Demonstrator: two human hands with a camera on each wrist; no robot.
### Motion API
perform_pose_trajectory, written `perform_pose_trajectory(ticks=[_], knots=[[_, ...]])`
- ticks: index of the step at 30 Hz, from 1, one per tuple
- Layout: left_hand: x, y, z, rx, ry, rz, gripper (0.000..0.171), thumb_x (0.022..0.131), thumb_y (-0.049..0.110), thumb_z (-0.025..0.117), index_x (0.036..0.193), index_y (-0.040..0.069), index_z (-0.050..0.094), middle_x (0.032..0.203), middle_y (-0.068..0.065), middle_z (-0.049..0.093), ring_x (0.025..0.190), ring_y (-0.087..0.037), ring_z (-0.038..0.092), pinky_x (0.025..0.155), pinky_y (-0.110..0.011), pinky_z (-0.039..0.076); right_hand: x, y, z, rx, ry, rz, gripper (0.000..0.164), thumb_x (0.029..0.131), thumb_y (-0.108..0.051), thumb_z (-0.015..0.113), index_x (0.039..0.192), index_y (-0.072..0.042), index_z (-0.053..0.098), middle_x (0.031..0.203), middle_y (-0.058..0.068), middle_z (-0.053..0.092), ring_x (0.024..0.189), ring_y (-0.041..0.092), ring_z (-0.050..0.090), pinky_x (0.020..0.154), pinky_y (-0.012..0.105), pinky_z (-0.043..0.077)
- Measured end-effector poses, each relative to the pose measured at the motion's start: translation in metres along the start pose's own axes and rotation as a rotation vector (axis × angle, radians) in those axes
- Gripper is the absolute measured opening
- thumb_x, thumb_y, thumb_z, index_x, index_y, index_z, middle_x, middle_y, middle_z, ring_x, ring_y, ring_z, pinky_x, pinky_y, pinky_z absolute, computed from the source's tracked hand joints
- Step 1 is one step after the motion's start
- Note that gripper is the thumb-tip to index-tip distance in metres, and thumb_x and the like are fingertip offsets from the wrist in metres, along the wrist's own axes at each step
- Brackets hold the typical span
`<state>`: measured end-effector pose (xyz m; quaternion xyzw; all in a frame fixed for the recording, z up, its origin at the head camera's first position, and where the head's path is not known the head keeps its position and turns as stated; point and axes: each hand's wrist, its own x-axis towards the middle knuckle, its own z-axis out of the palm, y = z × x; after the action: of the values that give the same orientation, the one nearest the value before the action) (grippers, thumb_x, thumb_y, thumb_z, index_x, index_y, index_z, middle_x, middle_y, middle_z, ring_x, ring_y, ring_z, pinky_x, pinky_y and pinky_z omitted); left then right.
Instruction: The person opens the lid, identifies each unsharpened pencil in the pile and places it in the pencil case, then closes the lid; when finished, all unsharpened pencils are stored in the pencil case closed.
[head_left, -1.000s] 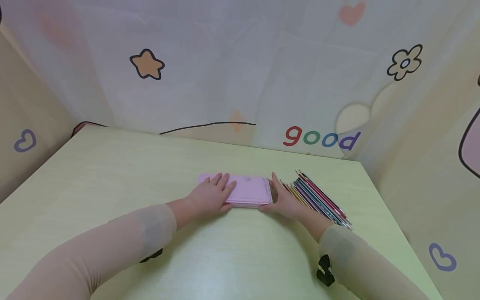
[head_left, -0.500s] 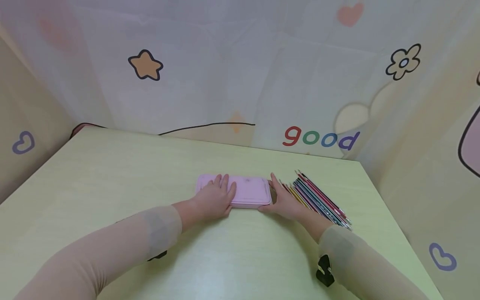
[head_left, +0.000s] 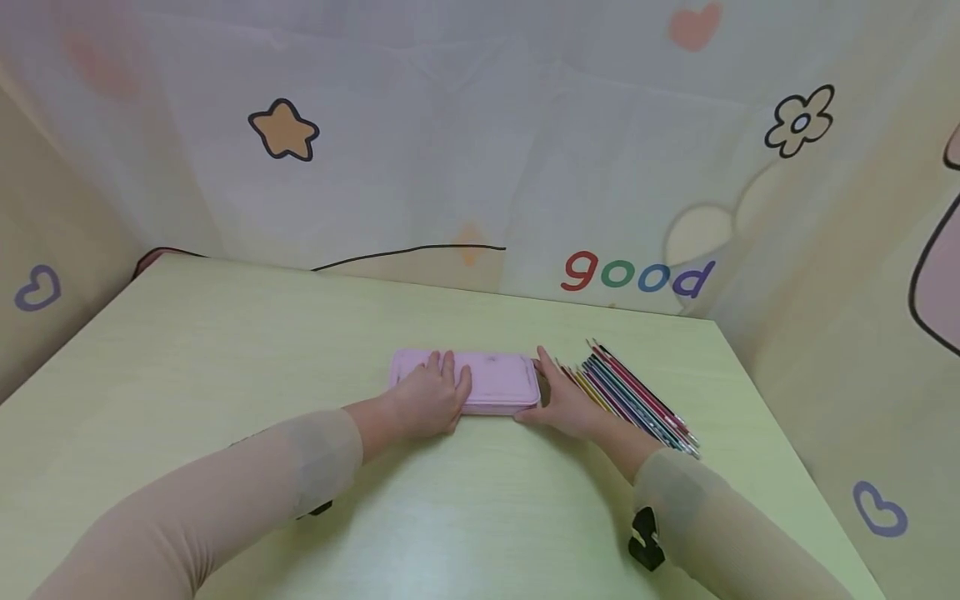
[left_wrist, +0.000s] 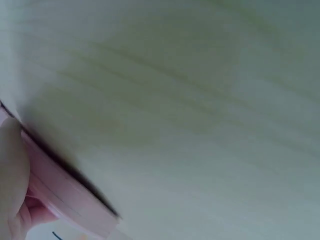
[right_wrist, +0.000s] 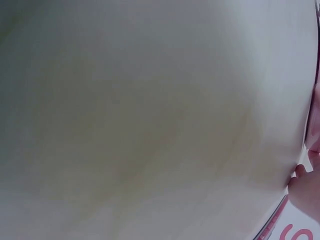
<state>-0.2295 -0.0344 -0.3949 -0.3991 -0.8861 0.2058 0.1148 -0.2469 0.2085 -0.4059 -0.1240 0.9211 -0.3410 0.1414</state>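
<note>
A flat pink pencil case (head_left: pixel 501 382) lies lengthwise on the table, its lid down. My left hand (head_left: pixel 422 402) holds its left half, fingers over the lid and thumb down at the front side. The left wrist view shows that thumb (left_wrist: pixel 11 175) along the case's side (left_wrist: pixel 75 202). Around the right end of the case is my right hand (head_left: pixel 568 406), thumb at the front corner and a finger behind. In the right wrist view only part of the right hand (right_wrist: pixel 306 192) shows at the edge.
Several coloured pencils (head_left: pixel 633 396) lie fanned in a bundle just right of the case, partly behind the right hand and wrist. The pale table (head_left: pixel 300 333) meets a printed cloth backdrop (head_left: pixel 420 150) at the back and sides.
My left hand has shifted slightly right along the case, and its thumb is less visible. The right hand stays at the right end. The head view has turned slightly.
</note>
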Motion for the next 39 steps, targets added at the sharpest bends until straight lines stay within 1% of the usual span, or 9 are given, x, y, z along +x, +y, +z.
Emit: perform_pose_trajectory(ticks=[5,8,11,15,20,24,28,34,39], knots=[[0.000,-0.003,-0.004,-0.101,-0.080,-0.016,0.057,0.097,0.039,0.040,0.136,-0.002,0.040,0.129,-0.033,0.046,0.115,-0.045,0.049,0.084,-0.045,0.051,0.000,0.000,0.000,-0.009,0.010,-0.014,0.114,0.075,-0.033,0.078,0.149,-0.007,-0.004,0.152,0.015,0.022,0.140,0.028,0.016,0.112,0.046,0.011],[-0.004,-0.005,-0.004,-0.202,-0.142,-0.053,0.058,0.098,0.042,0.039,0.143,0.006,0.034,0.139,-0.028,0.038,0.124,-0.042,0.041,0.097,-0.047,0.042,-0.001,0.002,0.002,0.004,0.009,-0.006,0.115,0.074,-0.033,0.079,0.149,-0.007,-0.005,0.152,0.014,0.023,0.140,0.028,0.016,0.112,0.047,0.010],[-0.013,-0.010,-0.001,-0.242,-0.149,-0.063,0.059,0.098,0.046,0.038,0.147,0.015,0.029,0.146,-0.020,0.032,0.130,-0.038,0.034,0.104,-0.052,0.030,-0.002,0.003,0.004,0.025,0.003,-0.001,0.117,0.073,-0.033,0.079,0.149,-0.007,-0.006,0.152,0.012,0.024,0.140,0.026,0.015,0.112,0.047,0.008],[-0.032,-0.024,0.004,-0.283,-0.093,-0.065,0.062,0.095,0.048,0.043,0.148,0.019,0.027,0.150,-0.015,0.027,0.133,-0.036,0.030,0.105,-0.059,0.023,-0.003,0.002,0.005,0.042,0.004,-0.010,0.118,0.073,-0.033,0.080,0.149,-0.007,-0.007,0.152,0.011,0.024,0.140,0.026,0.016,0.113,0.047,0.007],[-0.054,-0.042,0.009,-0.339,-0.050,-0.082,0.062,0.094,0.042,0.050,0.148,0.018,0.028,0.150,-0.015,0.027,0.134,-0.036,0.029,0.105,-0.060,0.022,-0.004,0.002,0.003,0.032,0.015,-0.010,0.117,0.073,-0.032,0.080,0.149,-0.008,-0.006,0.152,0.011,0.024,0.140,0.026,0.016,0.112,0.048,0.009],[-0.067,-0.048,0.011,-0.326,-0.013,-0.054,0.056,0.094,0.033,0.054,0.144,0.015,0.036,0.146,-0.015,0.035,0.131,-0.034,0.035,0.103,-0.057,0.029,-0.002,0.003,0.003,0.036,0.008,-0.015,0.116,0.074,-0.033,0.079,0.149,-0.010,-0.006,0.152,0.010,0.023,0.140,0.026,0.016,0.112,0.048,0.011],[-0.075,-0.050,0.011,-0.332,0.115,-0.059,0.048,0.090,0.025,0.062,0.135,0.009,0.050,0.135,-0.014,0.050,0.122,-0.029,0.049,0.097,-0.052,0.039,-0.002,0.002,0.002,0.035,0.015,-0.015,0.116,0.074,-0.033,0.079,0.150,-0.009,-0.006,0.152,0.011,0.022,0.139,0.028,0.016,0.112,0.048,0.012],[-0.076,-0.050,0.008,-0.544,0.291,-0.187,0.038,0.085,0.017,0.069,0.120,0.004,0.062,0.119,-0.014,0.061,0.100,-0.028,0.063,0.082,-0.041,0.052,-0.004,0.002,0.001,0.027,0.016,-0.001,0.116,0.074,-0.034,0.079,0.150,-0.009,-0.005,0.153,0.014,0.020,0.140,0.030,0.015,0.111,0.049,0.013],[-0.071,-0.052,0.010,-0.673,0.327,-0.281,0.036,0.086,0.017,0.068,0.118,0.002,0.063,0.117,-0.014,0.063,0.104,-0.029,0.061,0.086,-0.042,0.050,-0.005,0.001,0.001,0.010,0.032,-0.003,0.115,0.073,-0.035,0.079,0.150,-0.010,-0.003,0.153,0.015,0.017,0.139,0.032,0.015,0.111,0.050,0.014]])
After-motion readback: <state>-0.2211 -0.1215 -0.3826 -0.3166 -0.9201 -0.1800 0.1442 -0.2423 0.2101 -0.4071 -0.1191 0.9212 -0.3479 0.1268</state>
